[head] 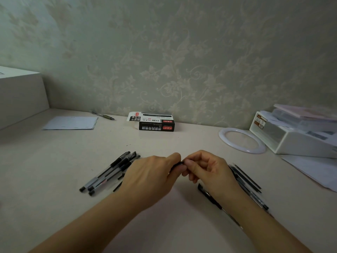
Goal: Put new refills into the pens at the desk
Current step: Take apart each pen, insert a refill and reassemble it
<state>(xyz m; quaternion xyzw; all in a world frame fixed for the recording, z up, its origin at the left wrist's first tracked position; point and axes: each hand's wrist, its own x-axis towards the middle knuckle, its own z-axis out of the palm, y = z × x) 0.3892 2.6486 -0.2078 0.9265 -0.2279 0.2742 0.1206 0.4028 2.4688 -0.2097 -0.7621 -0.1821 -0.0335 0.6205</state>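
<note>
Between both hands' fingers (188, 164), pinched pen (177, 164)

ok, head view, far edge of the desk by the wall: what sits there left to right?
White paper sheets → lone pen → black-and-white refill box → white ring → white organiser tray.

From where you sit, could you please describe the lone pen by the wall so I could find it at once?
Start at the sheet of paper at the desk's far left. The lone pen lies just right of its far corner, against the wallpaper, apart from the pens heaped near the left hand.
</note>
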